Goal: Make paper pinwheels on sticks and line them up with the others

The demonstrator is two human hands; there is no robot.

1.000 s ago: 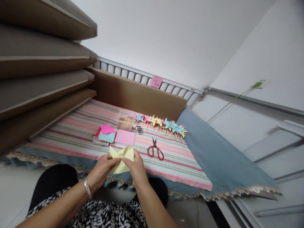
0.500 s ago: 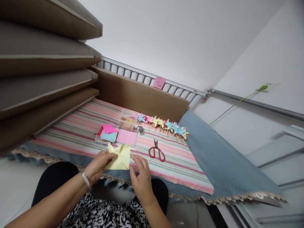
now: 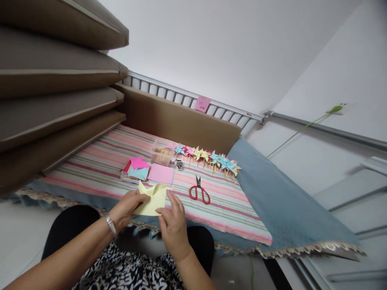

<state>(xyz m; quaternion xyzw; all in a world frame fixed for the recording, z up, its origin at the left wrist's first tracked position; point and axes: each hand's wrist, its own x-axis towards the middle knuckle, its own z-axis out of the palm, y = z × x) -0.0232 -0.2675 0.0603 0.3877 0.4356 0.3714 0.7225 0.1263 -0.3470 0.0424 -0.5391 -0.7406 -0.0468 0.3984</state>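
Observation:
A pale yellow paper square (image 3: 153,203) is held above the near edge of the striped cloth, with its upper left corner curled inward. My left hand (image 3: 128,206) is closed on its left side, the thumb pressing the curled part near the middle. At the lower right corner, my right hand (image 3: 173,223) pinches the sheet between thumb and fingers. Red-handled scissors (image 3: 199,191) lie to the right, blades pointing away. Beyond the yellow sheet are a pink stack of paper (image 3: 161,173) and a mixed stack of coloured paper (image 3: 138,171).
A clear plastic box (image 3: 162,154) with thin sticks stands behind the paper, small metal items (image 3: 179,164) beside it. Several paper pinwheels (image 3: 214,159) lie in a row toward the back right. Thick cushions (image 3: 60,84) are piled at the left. A brown board (image 3: 178,121) stands behind.
My right hand has moved slightly left, its thumb now over the lower right corner of the yellow paper. My left hand keeps its hold.

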